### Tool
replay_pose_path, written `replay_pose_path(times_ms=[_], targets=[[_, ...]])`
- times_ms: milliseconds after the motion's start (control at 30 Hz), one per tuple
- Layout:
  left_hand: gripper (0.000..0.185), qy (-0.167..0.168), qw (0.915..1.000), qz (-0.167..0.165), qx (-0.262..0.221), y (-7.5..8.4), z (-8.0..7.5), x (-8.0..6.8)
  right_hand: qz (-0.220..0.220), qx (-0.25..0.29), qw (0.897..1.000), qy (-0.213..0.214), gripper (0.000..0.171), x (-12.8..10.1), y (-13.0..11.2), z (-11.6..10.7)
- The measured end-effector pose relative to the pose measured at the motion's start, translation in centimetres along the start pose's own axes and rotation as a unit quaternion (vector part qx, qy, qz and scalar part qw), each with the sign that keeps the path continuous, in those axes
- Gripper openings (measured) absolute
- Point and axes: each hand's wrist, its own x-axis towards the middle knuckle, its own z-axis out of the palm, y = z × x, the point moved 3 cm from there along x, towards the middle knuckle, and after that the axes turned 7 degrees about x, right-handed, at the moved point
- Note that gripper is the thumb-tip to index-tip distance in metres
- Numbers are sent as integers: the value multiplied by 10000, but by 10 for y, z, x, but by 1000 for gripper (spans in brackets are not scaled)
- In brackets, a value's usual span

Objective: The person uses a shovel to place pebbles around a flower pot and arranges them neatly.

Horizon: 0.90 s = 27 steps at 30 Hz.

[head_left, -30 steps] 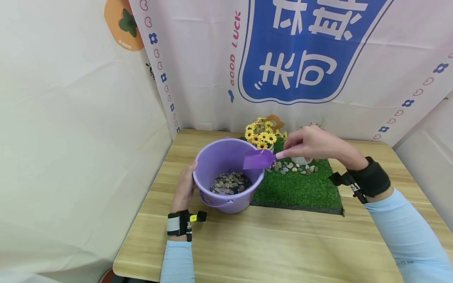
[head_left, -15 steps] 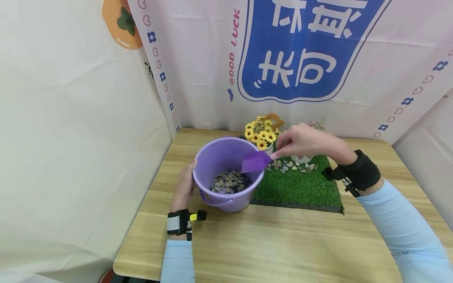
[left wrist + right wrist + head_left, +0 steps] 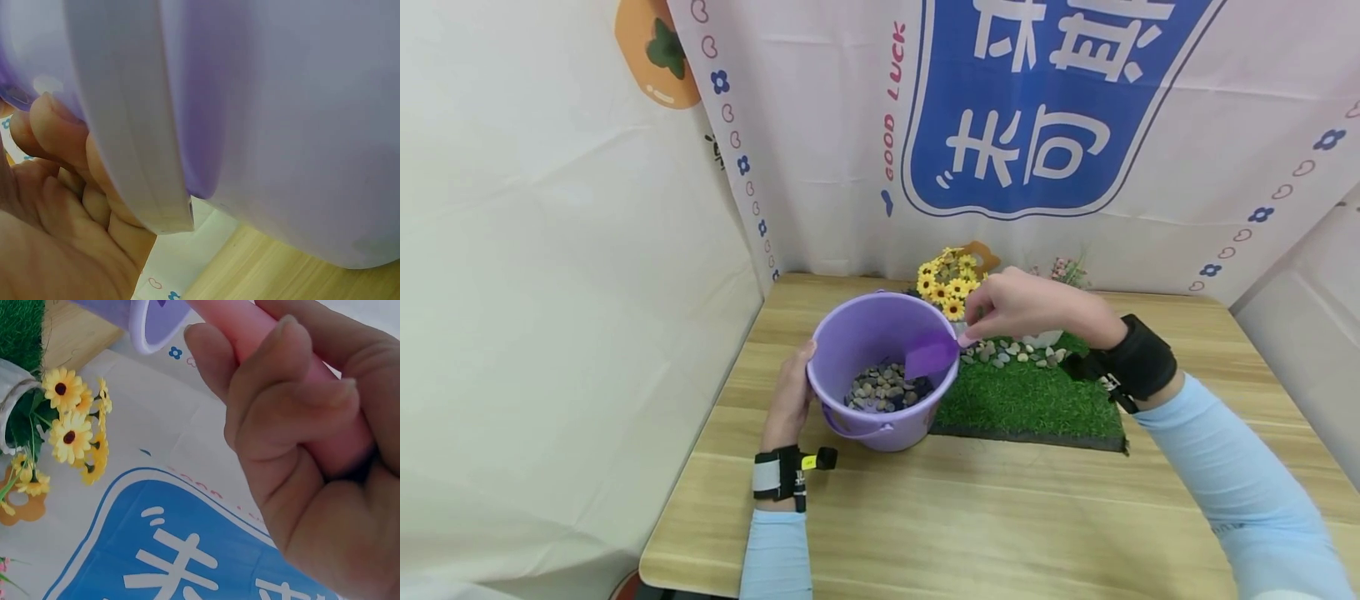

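Note:
A purple bucket (image 3: 850,333) stands on the wooden table with a layer of small pebbles (image 3: 883,388) in its bottom. My left hand (image 3: 790,398) holds its left wall, fingers curled around the rim (image 3: 125,156). My right hand (image 3: 1026,307) grips the pink handle (image 3: 300,381) of a small purple shovel. The shovel blade (image 3: 930,356) dips inside the bucket near its right wall, just above the pebbles.
A green turf mat (image 3: 1030,400) lies right of the bucket with several pebbles (image 3: 1011,354) scattered on it. A pot of yellow flowers (image 3: 951,287) and a white pot stand at its back. A printed cloth backdrop hangs behind the table.
My right hand moved left and lowered the shovel blade from above the bucket's right rim down into the bucket. The left hand and bucket stayed put.

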Motion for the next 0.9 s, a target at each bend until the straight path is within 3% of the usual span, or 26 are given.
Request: replay_pose_path(times_ms=[300, 567, 900], targets=[[60, -28, 10000, 12, 26, -1, 0, -1, -416, -248, 9988, -36, 13, 12, -3, 11], [62, 9, 10000, -33, 10, -3, 1, 0, -495, -424, 9976, -232, 14, 25, -12, 23], [55, -136, 9998, -132, 94, 2, 1, -2, -713, -781, 9943, -143, 12, 39, -23, 34]])
